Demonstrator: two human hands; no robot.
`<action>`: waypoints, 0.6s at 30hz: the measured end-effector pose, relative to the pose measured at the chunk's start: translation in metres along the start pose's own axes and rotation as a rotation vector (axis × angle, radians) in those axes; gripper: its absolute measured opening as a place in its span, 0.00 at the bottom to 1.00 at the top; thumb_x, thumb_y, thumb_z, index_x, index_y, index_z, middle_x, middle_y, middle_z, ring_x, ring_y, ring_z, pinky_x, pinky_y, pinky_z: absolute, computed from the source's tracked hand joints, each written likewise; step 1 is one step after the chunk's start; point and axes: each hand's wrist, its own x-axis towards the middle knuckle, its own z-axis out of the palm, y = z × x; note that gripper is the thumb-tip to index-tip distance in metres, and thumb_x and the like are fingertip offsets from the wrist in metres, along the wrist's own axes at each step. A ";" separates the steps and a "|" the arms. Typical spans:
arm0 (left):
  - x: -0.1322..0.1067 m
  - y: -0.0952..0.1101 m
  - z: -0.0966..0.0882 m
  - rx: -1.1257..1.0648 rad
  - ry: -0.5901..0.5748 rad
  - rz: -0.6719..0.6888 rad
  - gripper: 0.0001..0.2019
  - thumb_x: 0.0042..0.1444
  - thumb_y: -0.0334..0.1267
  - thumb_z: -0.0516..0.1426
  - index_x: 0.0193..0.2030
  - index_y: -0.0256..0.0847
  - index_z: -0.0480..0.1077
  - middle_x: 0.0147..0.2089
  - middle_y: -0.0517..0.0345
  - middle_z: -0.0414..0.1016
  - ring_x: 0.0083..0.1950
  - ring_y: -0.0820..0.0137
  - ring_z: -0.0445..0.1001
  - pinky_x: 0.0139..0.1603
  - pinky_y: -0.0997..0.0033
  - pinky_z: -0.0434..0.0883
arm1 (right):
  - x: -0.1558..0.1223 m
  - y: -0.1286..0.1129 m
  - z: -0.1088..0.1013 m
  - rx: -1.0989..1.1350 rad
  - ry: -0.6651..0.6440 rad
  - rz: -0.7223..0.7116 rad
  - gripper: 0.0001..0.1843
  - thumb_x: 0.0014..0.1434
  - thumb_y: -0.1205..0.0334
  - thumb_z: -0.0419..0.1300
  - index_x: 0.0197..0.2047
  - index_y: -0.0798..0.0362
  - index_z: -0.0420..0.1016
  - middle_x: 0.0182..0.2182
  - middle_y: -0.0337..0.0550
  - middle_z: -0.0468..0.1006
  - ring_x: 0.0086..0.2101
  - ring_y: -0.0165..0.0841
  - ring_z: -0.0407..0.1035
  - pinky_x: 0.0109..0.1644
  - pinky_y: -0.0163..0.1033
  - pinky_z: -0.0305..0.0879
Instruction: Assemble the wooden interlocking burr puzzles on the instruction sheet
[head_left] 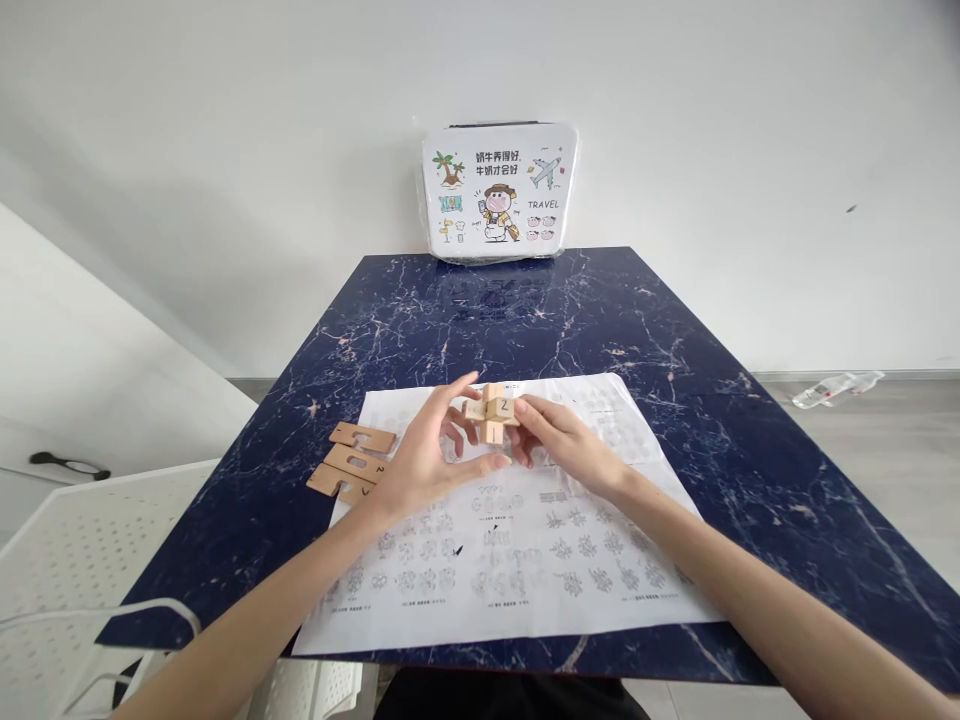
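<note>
A small wooden interlocking puzzle made of crossed notched bars is held just above a white instruction sheet. My left hand cups it from the left, thumb below and index finger stretched over the top. My right hand pinches its right end with the fingertips. Three loose notched wooden bars lie flat on the table to the left of my left hand, partly on the sheet's edge.
The dark blue marble-patterned table carries a white box with cartoon travel print leaning against the wall at the far edge. A white perforated plastic basket stands at the lower left. A clear plastic wrapper lies on the floor at right.
</note>
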 end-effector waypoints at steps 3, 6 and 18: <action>-0.008 0.005 -0.020 0.247 0.082 0.067 0.39 0.64 0.50 0.67 0.76 0.57 0.53 0.68 0.48 0.67 0.53 0.61 0.76 0.58 0.55 0.76 | -0.001 -0.006 -0.021 -0.319 0.165 -0.002 0.26 0.76 0.39 0.46 0.35 0.49 0.68 0.26 0.41 0.75 0.27 0.34 0.72 0.35 0.41 0.70; -0.029 0.000 -0.053 0.439 0.023 0.060 0.25 0.68 0.50 0.62 0.69 0.54 0.64 0.67 0.50 0.68 0.62 0.54 0.73 0.66 0.48 0.72 | -0.011 -0.005 -0.051 -0.680 0.283 -0.008 0.24 0.76 0.42 0.47 0.39 0.50 0.73 0.28 0.44 0.79 0.26 0.36 0.72 0.31 0.40 0.64; -0.092 -0.054 -0.104 0.752 -0.205 -0.093 0.40 0.71 0.54 0.57 0.82 0.57 0.40 0.83 0.51 0.47 0.82 0.41 0.47 0.78 0.34 0.56 | -0.055 0.037 -0.114 -0.873 0.604 0.189 0.23 0.71 0.41 0.51 0.38 0.50 0.75 0.28 0.48 0.82 0.27 0.43 0.75 0.31 0.43 0.62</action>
